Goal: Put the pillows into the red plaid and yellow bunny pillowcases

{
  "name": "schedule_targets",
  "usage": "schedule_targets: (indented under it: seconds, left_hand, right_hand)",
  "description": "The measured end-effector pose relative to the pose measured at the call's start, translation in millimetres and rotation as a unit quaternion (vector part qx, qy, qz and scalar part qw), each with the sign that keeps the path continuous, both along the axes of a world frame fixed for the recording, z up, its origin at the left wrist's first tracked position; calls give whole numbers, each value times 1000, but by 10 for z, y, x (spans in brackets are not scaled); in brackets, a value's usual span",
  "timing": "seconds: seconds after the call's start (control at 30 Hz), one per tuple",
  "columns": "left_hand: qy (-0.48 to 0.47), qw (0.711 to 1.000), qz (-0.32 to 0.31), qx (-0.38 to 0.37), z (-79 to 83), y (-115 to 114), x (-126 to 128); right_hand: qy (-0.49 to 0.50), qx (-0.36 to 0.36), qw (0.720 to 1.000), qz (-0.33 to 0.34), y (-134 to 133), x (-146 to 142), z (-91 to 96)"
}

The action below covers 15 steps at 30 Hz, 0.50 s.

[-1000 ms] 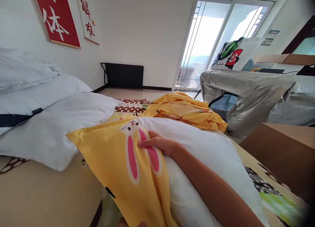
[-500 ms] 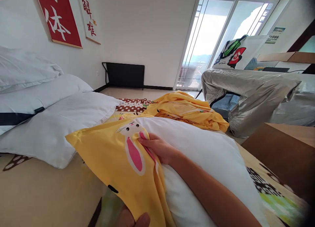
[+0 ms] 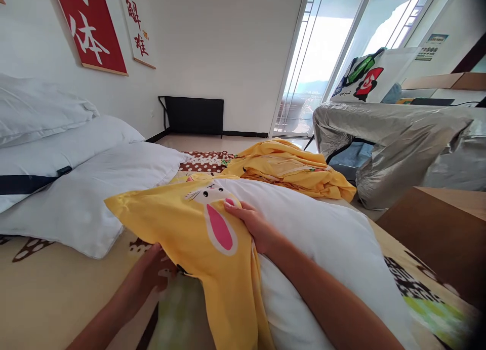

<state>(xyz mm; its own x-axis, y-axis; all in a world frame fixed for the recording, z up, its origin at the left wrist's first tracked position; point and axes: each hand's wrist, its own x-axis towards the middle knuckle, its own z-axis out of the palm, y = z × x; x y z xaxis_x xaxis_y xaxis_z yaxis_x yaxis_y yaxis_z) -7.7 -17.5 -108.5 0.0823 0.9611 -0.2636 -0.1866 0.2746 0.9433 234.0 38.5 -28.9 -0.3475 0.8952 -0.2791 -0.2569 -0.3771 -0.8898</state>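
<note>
A yellow pillowcase (image 3: 159, 213) with a white rabbit print and pink ears lies partly over a white pillow (image 3: 319, 223). My right hand (image 3: 252, 221) grips the pillowcase beside the rabbit's ear, thumb on top and the other fingers mostly hidden by cloth and pillow. My left hand (image 3: 152, 266) is at the lower left edge of the pillowcase. Its fingertips are blurred and partly behind the fabric, so whether they pinch the edge does not show. Cloth hangs down between the two hands toward the bottom of the view.
White pillows (image 3: 94, 198) are piled at the left. Behind the pillowcase lies a heap of yellow bedding (image 3: 292, 165) on the patterned bed sheet (image 3: 76, 289). At the right stand a brown cardboard box (image 3: 436, 243) and a silver-covered table (image 3: 398, 132) carrying a bag (image 3: 379, 76).
My left hand has let go of the cloth at the bottom and moved up and left to the pillowcase's edge. My right hand and the rabbit print have shifted slightly right.
</note>
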Motion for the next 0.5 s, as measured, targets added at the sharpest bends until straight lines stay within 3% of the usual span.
schedule_targets:
  seconds: [0.1,0.2,0.33,0.5]
  left_hand:
    - [-27,997,70,-9,216,211,-116]
    - [-3,995,95,-45,262,422,-69]
    - [4,992,123,-23,35,572,15]
    - [78,977,200,2,-177,368,-231]
  right_hand:
    - [21,-10,1000,12,-63,-13,-42]
    - [27,-10,1000,12,-147,-53,-101]
    - [41,17,999,30,-242,-101,-148]
    - [36,75,996,35,-293,67,12]
